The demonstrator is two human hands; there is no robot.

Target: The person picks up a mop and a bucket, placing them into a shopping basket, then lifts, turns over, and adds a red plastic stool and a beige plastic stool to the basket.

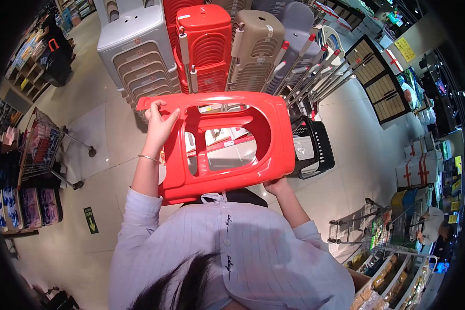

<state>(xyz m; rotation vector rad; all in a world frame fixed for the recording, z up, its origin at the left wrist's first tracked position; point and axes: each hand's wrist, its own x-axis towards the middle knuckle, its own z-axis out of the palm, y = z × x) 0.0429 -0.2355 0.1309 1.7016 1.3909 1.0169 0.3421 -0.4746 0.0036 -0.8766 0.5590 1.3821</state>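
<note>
A red plastic stool is held on its side in front of my chest, its smooth seat end toward the right and its open legs toward the left. My left hand, with a thin bracelet at the wrist, is closed on a leg at the stool's left end. Under the lower right corner, by the seat, my right hand grips the stool; most of its fingers are hidden behind the plastic. Through the stool's side opening some pale and red items show, too partly covered to name.
Stacks of grey stools, red stools and brown stools stand just ahead. Long poles with red tips lean beside them. A black basket is right of the stool. Shopping carts stand left and right.
</note>
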